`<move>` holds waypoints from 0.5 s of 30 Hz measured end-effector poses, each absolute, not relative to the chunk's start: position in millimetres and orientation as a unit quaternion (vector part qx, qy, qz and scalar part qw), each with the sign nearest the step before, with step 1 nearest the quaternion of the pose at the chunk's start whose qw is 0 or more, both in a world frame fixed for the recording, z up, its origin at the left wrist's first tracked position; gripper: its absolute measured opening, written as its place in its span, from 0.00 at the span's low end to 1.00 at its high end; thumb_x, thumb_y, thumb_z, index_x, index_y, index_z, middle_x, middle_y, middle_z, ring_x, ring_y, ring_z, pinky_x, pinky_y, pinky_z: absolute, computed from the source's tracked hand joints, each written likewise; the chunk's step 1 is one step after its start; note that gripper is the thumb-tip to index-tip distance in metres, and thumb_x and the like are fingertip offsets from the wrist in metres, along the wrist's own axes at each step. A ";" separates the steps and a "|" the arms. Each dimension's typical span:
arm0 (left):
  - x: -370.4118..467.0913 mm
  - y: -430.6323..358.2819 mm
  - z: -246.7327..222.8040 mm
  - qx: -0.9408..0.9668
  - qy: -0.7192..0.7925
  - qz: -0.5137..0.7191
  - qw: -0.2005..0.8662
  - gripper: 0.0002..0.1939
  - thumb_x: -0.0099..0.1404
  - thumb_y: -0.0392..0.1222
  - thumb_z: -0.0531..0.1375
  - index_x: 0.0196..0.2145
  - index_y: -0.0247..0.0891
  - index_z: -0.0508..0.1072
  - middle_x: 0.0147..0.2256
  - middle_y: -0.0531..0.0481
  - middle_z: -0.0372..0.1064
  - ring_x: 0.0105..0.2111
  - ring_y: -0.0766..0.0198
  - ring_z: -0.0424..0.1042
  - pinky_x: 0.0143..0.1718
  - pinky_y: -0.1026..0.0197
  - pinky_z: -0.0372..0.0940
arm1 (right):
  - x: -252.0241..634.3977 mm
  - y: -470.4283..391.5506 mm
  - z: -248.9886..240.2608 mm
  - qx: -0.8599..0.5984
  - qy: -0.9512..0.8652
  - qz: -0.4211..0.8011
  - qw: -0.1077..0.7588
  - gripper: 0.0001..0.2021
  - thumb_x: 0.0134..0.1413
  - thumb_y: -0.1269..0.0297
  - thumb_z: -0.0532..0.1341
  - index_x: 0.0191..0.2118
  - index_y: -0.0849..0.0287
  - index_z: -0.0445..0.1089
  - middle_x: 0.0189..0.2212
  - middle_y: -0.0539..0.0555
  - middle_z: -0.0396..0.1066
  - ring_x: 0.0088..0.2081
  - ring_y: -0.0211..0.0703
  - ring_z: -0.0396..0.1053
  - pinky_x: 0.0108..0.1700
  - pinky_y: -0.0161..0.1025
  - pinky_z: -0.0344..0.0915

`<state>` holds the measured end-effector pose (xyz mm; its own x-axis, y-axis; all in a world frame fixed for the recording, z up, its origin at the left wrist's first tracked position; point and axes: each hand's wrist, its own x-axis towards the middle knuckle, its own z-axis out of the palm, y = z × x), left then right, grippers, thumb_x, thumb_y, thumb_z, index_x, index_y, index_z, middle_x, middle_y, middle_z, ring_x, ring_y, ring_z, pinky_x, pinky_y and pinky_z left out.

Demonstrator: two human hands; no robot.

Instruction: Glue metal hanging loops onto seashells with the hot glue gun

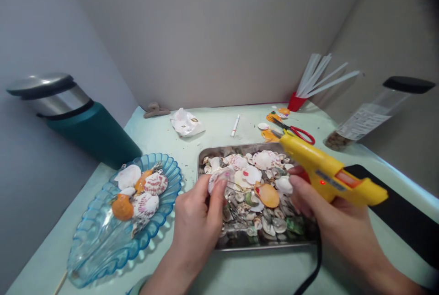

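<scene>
My left hand (202,212) pinches a pale scallop shell (216,179) over the left part of a metal tray (264,245). In my right hand (329,212) is a yellow hot glue gun (317,162), its nozzle aimed up and to the left and a small red light lit on its side. A black cord hangs from its grip. Many small shells fill the tray, with an orange scallop shell (268,195) and a white shell (252,174) among them. Thin strands seem to run from the held shell toward the orange one.
On the left, a blue shell-shaped dish (103,240) bears several scallop shells, beside a teal bottle (92,130). Behind the tray lie a crumpled white packet (186,123), a white marker (235,126) and red-handled scissors (302,134). A red cup (295,102) holds glue sticks near a clear jar (366,119).
</scene>
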<state>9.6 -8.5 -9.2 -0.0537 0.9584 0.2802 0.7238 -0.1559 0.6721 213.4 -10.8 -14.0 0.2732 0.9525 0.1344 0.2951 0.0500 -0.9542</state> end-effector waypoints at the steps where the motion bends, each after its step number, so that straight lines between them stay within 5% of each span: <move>1: 9.5 -8.0 -9.6 0.677 0.621 0.358 0.166 0.14 0.68 0.44 0.52 0.24 0.39 0.64 0.16 0.57 0.64 0.16 0.69 0.62 0.21 0.67 0.53 | 213.4 -10.9 -13.5 -0.613 -0.515 0.312 0.512 0.14 0.51 0.53 0.64 0.39 0.56 0.72 0.26 0.52 0.74 0.23 0.44 0.72 0.21 0.36 0.69; 8: 11.9 -6.2 -14.2 0.732 0.577 0.316 0.177 0.16 0.68 0.42 0.53 0.24 0.37 0.70 0.17 0.55 0.65 0.17 0.70 0.64 0.22 0.67 0.53 | 206.1 -11.9 -9.5 -0.574 -0.570 0.363 0.462 0.17 0.47 0.50 0.66 0.38 0.57 0.77 0.32 0.55 0.79 0.36 0.52 0.77 0.36 0.41 0.77; 15: 12.7 -8.6 -14.9 0.767 0.540 0.318 0.139 0.11 0.67 0.42 0.55 0.39 0.37 0.76 0.29 0.48 0.77 0.28 0.62 0.74 0.30 0.64 0.65 | 205.6 -10.9 -7.4 -0.582 -0.570 0.349 0.464 0.18 0.45 0.49 0.67 0.37 0.57 0.77 0.35 0.56 0.79 0.38 0.53 0.77 0.37 0.40 0.77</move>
